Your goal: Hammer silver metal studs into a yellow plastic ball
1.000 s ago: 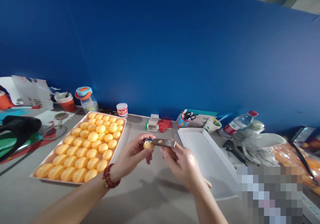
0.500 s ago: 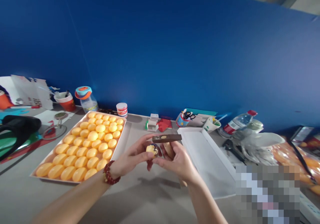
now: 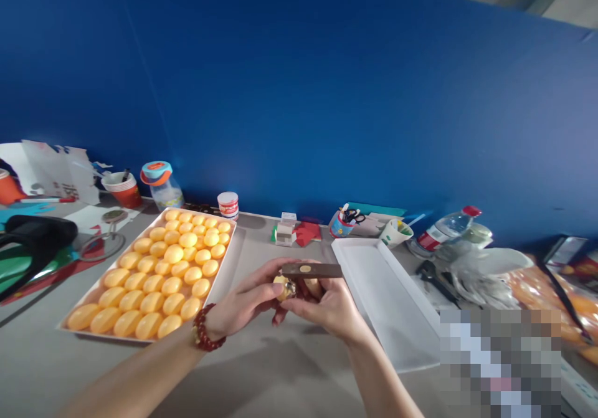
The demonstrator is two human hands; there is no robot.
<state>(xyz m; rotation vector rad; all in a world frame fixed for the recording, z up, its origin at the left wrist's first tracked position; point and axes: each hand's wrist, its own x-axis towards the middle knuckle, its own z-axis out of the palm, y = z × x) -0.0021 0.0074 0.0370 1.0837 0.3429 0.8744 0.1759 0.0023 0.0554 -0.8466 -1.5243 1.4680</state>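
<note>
Hammer (image 3: 312,271) sits in the right hand (image 3: 332,303), with that hand's fingers curled around its pale handle (image 3: 314,289). The left hand (image 3: 252,293) pinches a small shiny round thing (image 3: 284,287), just left of the hammer grip and close under the hammer's head. I can't tell if the two touch.

The round thing looks smooth, so it could pop out if the pinch goes loose or gets pushed. Then it could drop to the table (image 3: 247,374) below the hands and roll. The hammer's head looks heavy, so a weak hold could let it tip and squash a finger.

Left of the grip is a box (image 3: 213,286) of yellow balls (image 3: 156,285); a big swing that way could knock them. Right of the grip lies a white tray (image 3: 397,324).
</note>
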